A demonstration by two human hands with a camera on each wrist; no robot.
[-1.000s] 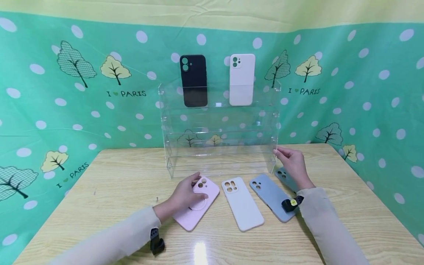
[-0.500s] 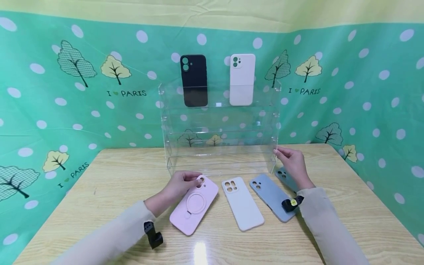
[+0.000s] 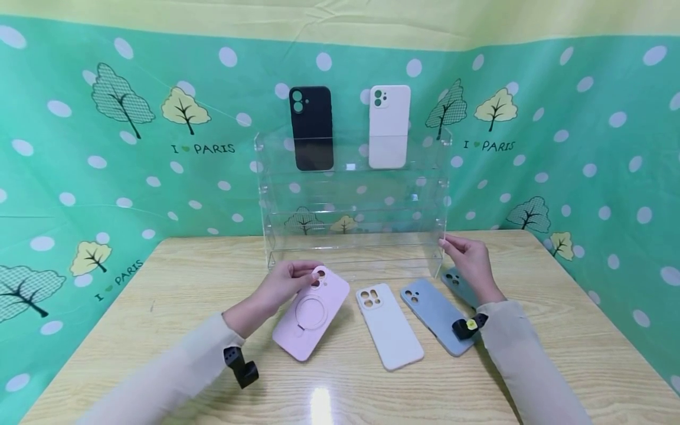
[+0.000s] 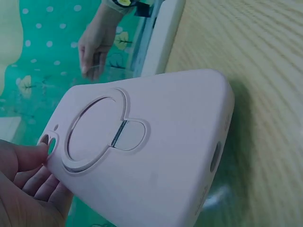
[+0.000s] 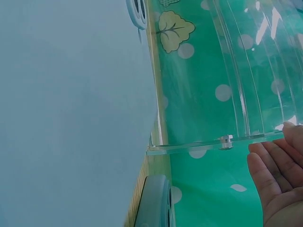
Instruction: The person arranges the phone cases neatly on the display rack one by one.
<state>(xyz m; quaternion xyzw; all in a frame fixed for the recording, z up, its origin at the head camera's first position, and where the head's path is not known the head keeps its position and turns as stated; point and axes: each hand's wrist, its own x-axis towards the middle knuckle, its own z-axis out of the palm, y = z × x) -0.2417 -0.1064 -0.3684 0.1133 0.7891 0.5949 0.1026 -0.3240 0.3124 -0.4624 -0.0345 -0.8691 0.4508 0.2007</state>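
My left hand [image 3: 276, 289] pinches a pink phone case [image 3: 312, 316] at its camera end, thumb on the back beside the camera holes. The case is tilted, its top end raised, and a ring stand is set in its back. In the left wrist view, the pink case [image 4: 175, 137] shows its bottom edge above the wood. My right hand [image 3: 471, 264] holds the right side panel of a clear acrylic display rack [image 3: 356, 261], thumb and fingers on either side of the panel in the right wrist view. A black case [image 3: 312, 130] and a white case [image 3: 389, 127] stand on the top tier.
A white case [image 3: 390, 327] and a blue-grey case [image 3: 437, 316] lie on the wooden table [image 3: 186, 283] before the rack. Another teal-grey case [image 3: 459, 286] lies partly under my right wrist. A green dotted cloth [image 3: 106, 189] hangs behind.
My left hand has shifted from the middle of the pink case to its camera end and lifted that end, tilting the case up. The right hand stays on the rack.
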